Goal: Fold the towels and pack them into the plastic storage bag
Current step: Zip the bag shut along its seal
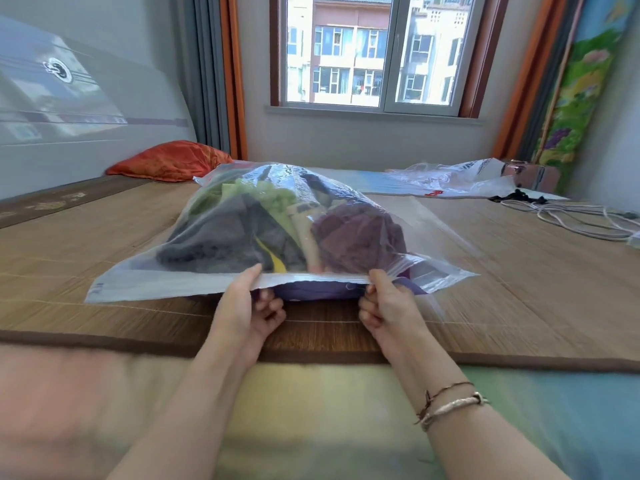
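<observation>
A clear plastic storage bag lies on the bamboo mat, bulging with folded towels: a grey towel, a green towel and a purple towel show through it. Its mouth faces me. My left hand pinches the bag's upper lip, thumb on top and fingers curled beneath. My right hand grips the same lip a little to the right. Between my hands a purple cloth shows in the bag's mouth.
The bamboo mat covers the bed, with a brown border near me. An orange pillow lies at the far left by the headboard. Another plastic bag and white cables lie at the far right. A window is behind.
</observation>
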Action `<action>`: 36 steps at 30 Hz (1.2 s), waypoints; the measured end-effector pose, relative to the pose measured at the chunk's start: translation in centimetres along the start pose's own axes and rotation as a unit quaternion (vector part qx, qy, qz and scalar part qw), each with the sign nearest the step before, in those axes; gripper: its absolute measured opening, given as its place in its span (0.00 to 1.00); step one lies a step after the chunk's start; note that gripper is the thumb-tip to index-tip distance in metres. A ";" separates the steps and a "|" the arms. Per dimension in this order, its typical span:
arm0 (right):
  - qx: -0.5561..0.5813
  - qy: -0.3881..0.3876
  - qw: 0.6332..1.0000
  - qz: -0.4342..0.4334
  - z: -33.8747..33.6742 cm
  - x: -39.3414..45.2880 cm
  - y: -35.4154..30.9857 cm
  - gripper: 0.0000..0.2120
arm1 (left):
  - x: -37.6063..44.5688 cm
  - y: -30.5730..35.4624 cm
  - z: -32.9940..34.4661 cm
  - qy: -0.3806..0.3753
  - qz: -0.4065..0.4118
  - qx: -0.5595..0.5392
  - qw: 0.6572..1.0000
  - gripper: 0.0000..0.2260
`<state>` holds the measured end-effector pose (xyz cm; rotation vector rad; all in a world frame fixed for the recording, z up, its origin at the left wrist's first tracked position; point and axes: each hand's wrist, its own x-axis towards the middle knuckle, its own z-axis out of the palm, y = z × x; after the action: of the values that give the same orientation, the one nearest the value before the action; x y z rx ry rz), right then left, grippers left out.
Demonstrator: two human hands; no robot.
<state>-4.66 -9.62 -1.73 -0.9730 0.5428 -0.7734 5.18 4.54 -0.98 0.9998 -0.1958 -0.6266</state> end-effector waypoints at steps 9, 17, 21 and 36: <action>-0.064 -0.024 0.997 0.031 -0.7 -0.1 -1.0 0.16 | 0.9 -5.1 8.6 0.002 -0.043 0.092 0.995 0.13; 0.009 0.016 0.999 0.048 -2.1 0.5 -2.0 0.16 | 1.3 -6.0 7.9 -0.048 0.017 0.026 0.998 0.10; 0.018 0.038 0.998 0.047 -3.7 0.6 -2.9 0.15 | 1.1 -5.2 6.5 -0.051 0.011 0.029 0.998 0.09; 0.035 0.060 0.996 0.060 -6.1 -0.4 -4.3 0.15 | -0.4 -2.8 3.3 -0.052 -0.028 0.080 0.995 0.11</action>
<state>-10.64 -13.98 -0.75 -0.8240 0.6683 -0.7419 2.35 1.30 -1.47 1.1302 -0.3156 -0.7232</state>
